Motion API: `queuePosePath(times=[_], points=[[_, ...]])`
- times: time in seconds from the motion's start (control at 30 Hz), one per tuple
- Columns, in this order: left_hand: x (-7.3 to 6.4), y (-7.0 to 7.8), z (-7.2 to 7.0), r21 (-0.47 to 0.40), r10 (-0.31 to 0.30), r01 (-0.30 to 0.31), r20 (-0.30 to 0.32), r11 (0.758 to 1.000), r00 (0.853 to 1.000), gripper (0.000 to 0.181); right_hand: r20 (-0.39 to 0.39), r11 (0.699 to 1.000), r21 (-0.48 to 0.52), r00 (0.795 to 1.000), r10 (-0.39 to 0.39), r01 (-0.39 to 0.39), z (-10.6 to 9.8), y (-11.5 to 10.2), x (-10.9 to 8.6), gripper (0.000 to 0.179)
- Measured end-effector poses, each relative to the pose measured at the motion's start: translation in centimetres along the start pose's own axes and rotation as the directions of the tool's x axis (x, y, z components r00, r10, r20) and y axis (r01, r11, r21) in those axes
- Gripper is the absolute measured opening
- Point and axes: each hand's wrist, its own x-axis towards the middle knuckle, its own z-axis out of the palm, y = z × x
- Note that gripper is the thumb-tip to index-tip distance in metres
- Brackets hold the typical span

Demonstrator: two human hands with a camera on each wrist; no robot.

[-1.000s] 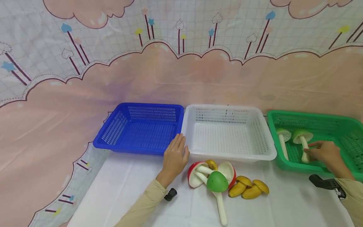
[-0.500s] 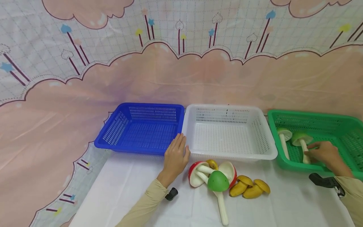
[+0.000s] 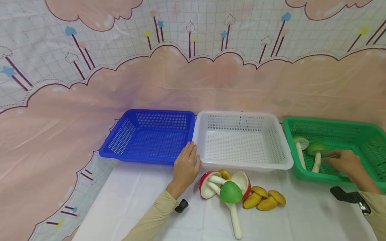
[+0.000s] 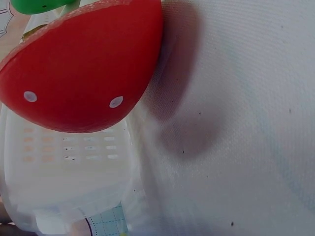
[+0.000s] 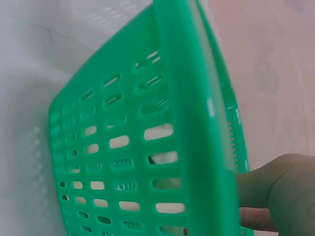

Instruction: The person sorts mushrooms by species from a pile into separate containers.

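Note:
My left hand (image 3: 185, 167) lies with straight fingers at the front corner where the blue basket (image 3: 144, 160) and the white basket (image 3: 247, 166) meet. My right hand (image 3: 345, 164) reaches over the front wall of the green basket (image 3: 328, 180); its fingertips are right at a green-capped toy mushroom (image 3: 317, 148) inside. A second green-capped mushroom (image 3: 301, 142) leans against the basket's left side. In the right wrist view the basket's slotted wall (image 5: 113, 123) hides most of both mushrooms, with part of my hand (image 5: 290, 191) beyond the rim.
On the white cloth, a green-capped mushroom (image 3: 231, 192) lies over red-capped ones (image 3: 205, 185). Yellow-brown mushrooms (image 3: 268, 203) are to their right, another (image 3: 224, 174) behind. A red cap (image 4: 83, 69) looms close in the left wrist view. A patterned curtain (image 3: 181, 83) hangs behind the baskets.
The mushroom by my right hand has shifted left and down, its stem's foot swinging left. The fingers no longer surround its stem. My left hand has stayed put.

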Motion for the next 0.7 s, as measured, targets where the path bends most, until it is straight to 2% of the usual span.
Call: queuePosePath(times=[0.2,0.4,0.5,0.67,0.7], points=[[-0.2,-0.1,0.1,-0.001,0.003,-0.003,-0.007,1.000,1.000,0.037,-0.133,0.996,-0.066,0.989,-0.064,0.056,0.9,-0.2,-1.0,0.055],[-0.3,-0.1,0.1,0.001,0.006,-0.006,-0.018,1.000,1.000,0.036,-0.202,0.983,-0.124,0.967,-0.159,0.136,1.2,-0.6,-1.7,0.046],[-0.3,-0.1,0.1,0.003,0.007,-0.007,-0.019,1.000,1.000,0.037,-0.245,0.982,-0.144,0.957,-0.153,0.120,1.5,-0.7,-1.9,0.043],[-0.3,-0.2,0.1,-0.003,0.005,-0.005,-0.006,1.000,1.000,0.039,-0.254,0.985,-0.123,0.956,-0.149,0.121,1.9,-1.7,-2.8,0.044],[-0.3,-0.2,0.1,-0.005,0.004,-0.004,-0.004,1.000,1.000,0.039,-0.237,0.984,-0.110,0.958,-0.163,0.140,1.9,-2.0,-3.1,0.046]])
